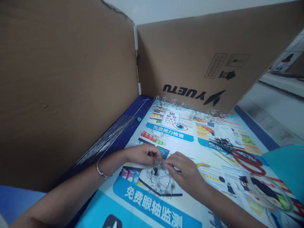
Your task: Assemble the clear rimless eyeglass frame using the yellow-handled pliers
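Observation:
Both hands meet over a loose tangle of thin bent wire (159,183) with small clear bits on it, resting on the printed sheet. My left hand (146,154), with a bangle (101,171) on its wrist, pinches the top of this wire piece. Close beside it, my right hand (181,167) also has thumb and finger pressed together at the same top edge. What exactly lies between the fingertips is too fine to make out. Another wire tangle (155,136) lies on the sheet just beyond the hands.
A bundle of straight wires (108,137) lies along the left cardboard wall (71,82). Red-handled scissors (248,161) and black rings (222,142) are at right, near a roll of clear tape (270,191). More wire pieces (177,104) line the back cardboard wall (190,57).

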Action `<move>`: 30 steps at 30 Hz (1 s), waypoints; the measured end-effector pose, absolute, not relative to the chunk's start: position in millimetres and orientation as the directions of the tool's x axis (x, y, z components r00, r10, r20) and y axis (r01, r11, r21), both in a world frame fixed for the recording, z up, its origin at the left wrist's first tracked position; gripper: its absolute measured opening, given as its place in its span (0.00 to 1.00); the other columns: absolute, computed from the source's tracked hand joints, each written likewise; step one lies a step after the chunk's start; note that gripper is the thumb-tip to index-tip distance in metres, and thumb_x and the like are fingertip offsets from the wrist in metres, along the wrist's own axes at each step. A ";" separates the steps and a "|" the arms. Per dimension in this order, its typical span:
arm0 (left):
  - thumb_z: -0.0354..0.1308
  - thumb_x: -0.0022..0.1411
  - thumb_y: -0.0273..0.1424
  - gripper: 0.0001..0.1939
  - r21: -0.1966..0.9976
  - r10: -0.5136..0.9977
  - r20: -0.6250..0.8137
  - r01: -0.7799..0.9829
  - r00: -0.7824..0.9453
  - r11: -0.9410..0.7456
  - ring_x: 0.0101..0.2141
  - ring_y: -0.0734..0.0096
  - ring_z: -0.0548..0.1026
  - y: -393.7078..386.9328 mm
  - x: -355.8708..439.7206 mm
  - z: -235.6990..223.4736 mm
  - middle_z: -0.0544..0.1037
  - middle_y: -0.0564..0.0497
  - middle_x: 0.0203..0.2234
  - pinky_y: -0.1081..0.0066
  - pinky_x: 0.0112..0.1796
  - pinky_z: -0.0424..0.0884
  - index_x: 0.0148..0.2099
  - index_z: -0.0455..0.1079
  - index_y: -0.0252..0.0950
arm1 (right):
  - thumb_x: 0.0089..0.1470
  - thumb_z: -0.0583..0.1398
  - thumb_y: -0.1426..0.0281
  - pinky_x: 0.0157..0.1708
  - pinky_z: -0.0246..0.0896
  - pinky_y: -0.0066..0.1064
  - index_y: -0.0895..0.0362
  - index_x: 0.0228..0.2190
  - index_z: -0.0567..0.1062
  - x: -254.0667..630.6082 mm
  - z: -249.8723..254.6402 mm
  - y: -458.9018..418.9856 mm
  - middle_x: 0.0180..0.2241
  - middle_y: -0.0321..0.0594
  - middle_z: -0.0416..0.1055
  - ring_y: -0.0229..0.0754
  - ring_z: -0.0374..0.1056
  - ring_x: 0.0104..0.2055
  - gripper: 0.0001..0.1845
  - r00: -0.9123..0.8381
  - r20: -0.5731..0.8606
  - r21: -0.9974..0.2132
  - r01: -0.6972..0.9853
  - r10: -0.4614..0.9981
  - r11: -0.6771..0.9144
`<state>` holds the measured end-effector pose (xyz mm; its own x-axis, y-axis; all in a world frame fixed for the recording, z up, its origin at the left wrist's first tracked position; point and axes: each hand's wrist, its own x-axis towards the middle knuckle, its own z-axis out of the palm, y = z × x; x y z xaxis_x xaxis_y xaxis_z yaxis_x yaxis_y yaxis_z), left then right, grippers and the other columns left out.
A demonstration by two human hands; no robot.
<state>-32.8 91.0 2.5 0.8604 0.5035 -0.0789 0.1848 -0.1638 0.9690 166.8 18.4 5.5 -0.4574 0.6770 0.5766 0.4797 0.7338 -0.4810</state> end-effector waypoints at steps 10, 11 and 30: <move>0.59 0.56 0.27 0.03 0.666 0.607 0.286 0.302 0.741 -0.682 0.35 0.70 0.70 60.6 -28.1 44.1 0.74 0.50 0.29 0.70 0.38 0.65 0.33 0.73 0.34 | 0.53 0.57 0.75 0.29 0.61 0.27 0.55 0.29 0.72 165.3 6.7 17.8 0.26 0.36 0.72 0.37 0.67 0.29 0.05 -0.401 0.586 -0.528 0.470 0.704 0.707; 0.59 0.55 0.26 0.03 0.633 0.611 0.281 0.336 0.740 -0.698 0.35 0.69 0.70 58.3 -26.7 43.8 0.74 0.49 0.30 0.70 0.38 0.65 0.33 0.73 0.34 | 0.53 0.57 0.75 0.28 0.60 0.27 0.55 0.28 0.72 165.0 7.4 17.4 0.25 0.35 0.72 0.36 0.67 0.28 0.05 -0.393 0.571 -0.547 0.473 0.721 0.691; 0.58 0.49 0.21 0.05 0.577 0.668 0.199 0.465 0.717 -0.671 0.32 0.70 0.71 56.1 -14.2 42.6 0.74 0.52 0.27 0.73 0.34 0.65 0.28 0.72 0.35 | 0.49 0.57 0.71 0.27 0.59 0.26 0.54 0.26 0.70 162.9 21.2 12.2 0.23 0.32 0.70 0.35 0.64 0.25 0.02 -0.258 0.236 -0.842 0.426 0.937 0.330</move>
<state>-14.2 56.1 42.6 0.7173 0.6677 0.1992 0.4648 -0.6715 0.5771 162.9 12.2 21.2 -0.2581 0.9369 0.2360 0.4263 0.3296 -0.8424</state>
